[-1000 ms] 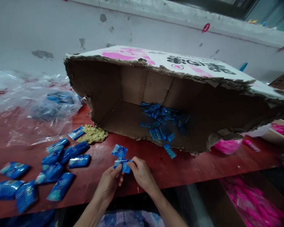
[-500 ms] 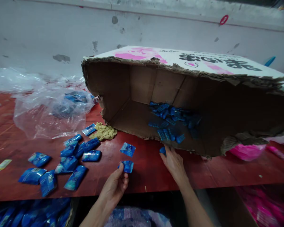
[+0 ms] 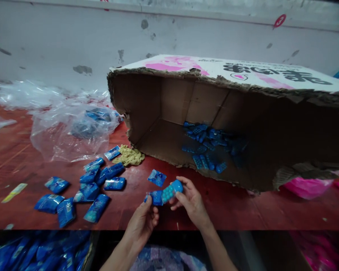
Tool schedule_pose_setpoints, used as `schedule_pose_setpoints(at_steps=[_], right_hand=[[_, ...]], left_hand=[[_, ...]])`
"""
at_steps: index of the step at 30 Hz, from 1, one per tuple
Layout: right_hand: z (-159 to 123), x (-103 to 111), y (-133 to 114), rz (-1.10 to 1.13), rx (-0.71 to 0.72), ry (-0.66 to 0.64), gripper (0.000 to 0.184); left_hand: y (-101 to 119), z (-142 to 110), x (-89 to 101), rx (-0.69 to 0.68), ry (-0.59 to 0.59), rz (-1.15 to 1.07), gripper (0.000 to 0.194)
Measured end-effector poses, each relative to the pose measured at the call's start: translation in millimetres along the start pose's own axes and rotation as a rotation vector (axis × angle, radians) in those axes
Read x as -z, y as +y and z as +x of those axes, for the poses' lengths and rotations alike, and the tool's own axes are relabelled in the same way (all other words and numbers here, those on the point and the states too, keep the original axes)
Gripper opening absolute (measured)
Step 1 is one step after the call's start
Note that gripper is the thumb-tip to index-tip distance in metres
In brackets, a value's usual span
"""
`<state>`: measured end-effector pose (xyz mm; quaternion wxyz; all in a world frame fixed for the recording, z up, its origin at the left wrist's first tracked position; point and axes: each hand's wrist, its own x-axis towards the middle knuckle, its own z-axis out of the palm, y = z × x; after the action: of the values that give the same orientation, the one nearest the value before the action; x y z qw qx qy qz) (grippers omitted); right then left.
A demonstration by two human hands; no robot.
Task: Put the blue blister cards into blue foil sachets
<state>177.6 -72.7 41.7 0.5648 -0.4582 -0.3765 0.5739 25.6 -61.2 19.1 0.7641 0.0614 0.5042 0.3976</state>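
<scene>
My left hand (image 3: 144,218) pinches a small blue printed packet (image 3: 156,198) above the front of the red table. In my right hand (image 3: 190,201) is a blue bottle-like piece with rows of pale bumps (image 3: 171,191); its near end meets the packet's right edge, and I cannot tell whether it is inside. Just behind lies a flat blue packet (image 3: 157,177) on the table. Left of my hands, several plump blue packets (image 3: 97,208) lie in a loose group. More bumpy blue pieces (image 3: 211,138) rest inside the cardboard box.
A large torn-edged cardboard box (image 3: 147,141) lies on its side, opening towards me. A yellow cloth (image 3: 130,156) touches its left corner. Clear plastic bags (image 3: 53,131) spread at the left. Blue packets (image 3: 39,250) fill a container below the table edge; pink items (image 3: 313,248) sit low right.
My right hand has come from the box's front edge leftwards and nearer, bringing the blue bumpy piece to the packet. My left hand keeps its hold on the packet; the view has shifted slightly.
</scene>
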Motion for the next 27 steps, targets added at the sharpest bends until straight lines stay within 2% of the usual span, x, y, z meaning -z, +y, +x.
schedule_pose_setpoints(at_steps=[5,11,16,22,27], right_hand=[[-5,-2,8,0.002,0.008,0.003,0.038],[-15,-9,17,0.023,0.056,0.085,0.035],[-18,-13,19,-0.023,0.081,0.134,0.034],[-22,-13,37,-0.149,0.138,0.168,0.038],[-24,-13,44,-0.161,0.151,0.174,0.037]], left_hand=[[-1,1,6.0,-0.069,-0.006,-0.015,0.014],[0,5,12.7,-0.117,-0.054,-0.036,0.021],[4,2,12.2,-0.138,-0.051,-0.034,0.022],[6,2,11.7,-0.149,-0.043,-0.063,0.019],[7,1,11.0,-0.157,-0.048,-0.068,0.017]])
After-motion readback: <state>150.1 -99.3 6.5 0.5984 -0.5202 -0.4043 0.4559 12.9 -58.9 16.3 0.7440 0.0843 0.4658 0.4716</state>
